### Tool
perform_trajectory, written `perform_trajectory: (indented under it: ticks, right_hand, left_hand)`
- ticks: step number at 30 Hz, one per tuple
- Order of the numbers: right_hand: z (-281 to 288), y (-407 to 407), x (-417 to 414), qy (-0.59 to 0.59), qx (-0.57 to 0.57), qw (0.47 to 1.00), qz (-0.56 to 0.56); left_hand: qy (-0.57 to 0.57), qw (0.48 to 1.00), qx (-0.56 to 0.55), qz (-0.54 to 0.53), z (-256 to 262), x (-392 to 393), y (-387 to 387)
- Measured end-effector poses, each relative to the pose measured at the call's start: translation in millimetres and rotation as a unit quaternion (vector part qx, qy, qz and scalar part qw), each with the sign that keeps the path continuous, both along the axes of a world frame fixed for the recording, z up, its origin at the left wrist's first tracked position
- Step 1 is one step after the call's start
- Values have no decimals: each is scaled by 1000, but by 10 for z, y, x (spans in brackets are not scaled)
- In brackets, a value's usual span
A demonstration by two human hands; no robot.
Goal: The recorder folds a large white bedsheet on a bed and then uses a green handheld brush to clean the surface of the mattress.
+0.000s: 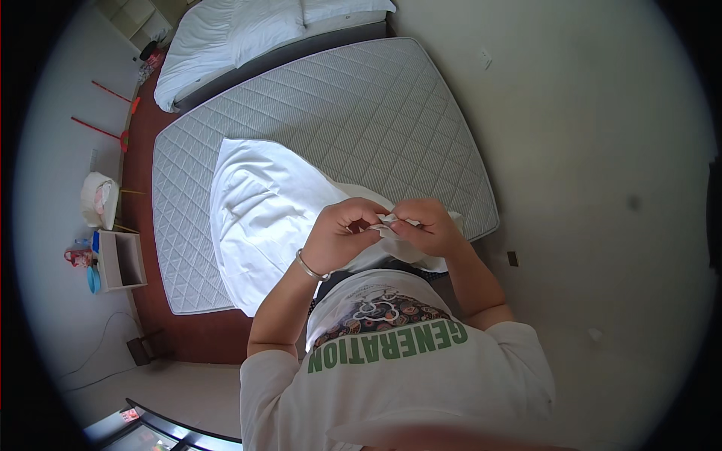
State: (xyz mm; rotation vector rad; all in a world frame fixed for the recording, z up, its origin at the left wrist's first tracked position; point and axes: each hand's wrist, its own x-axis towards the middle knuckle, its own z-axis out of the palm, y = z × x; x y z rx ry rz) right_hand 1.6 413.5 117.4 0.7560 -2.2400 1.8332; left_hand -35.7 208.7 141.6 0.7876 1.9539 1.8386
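Observation:
My left hand point(347, 234) and my right hand point(426, 228) meet in front of my waist, both pinching the edge of a white cloth sheet point(265, 197). A small gathered bit of the cloth shows between the fingertips. From my hands the sheet hangs down and spreads leftward, wrinkled, over the near part of a quilted grey mattress point(361, 118). Its far corner lies flat near the mattress's middle left. A metal bangle circles my left wrist. Folds under my hands hide part of the sheet's edge.
Beyond the mattress stands a second bed point(248, 39) with white bedding. Along the left wall are a white chair point(101, 197), a small cabinet point(121, 259), a blue basin point(93, 279) and red long-handled tools point(104, 129). A bare wall point(575, 169) rises close on the right.

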Motion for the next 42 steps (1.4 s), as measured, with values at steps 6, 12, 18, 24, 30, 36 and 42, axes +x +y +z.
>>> perform_trajectory:
  ticks: [6,12,18,24,30,36,42]
  right_hand:
    - [241,-199,303,23,91,994,-52]
    - [164,-212,500,25,138,976,-165]
    - [195,-90,600,58,43,963,-258]
    - [241,-60,606,66,5,959,-275]
    - [210,-109,590,36,-15,949,-313]
    - [248,-78,596,45,-15,954,-294]
    - [291,-79,666,69,-16,965,-254]
  left_hand:
    - [61,997,-53,9,90,37,-120]
    - [242,963,-114,-28,243,116,2]
    - [288,949,-111,-63,-96,-36,-59]
    - [330,921,-186,-91,-253,-107,-127]
    - [294,928,-205,-100,-666,-107,-201]
    - [175,975,-91,-100,-626,-184,-406]
    - [41,968,-174,-178,-717,-237,-520]
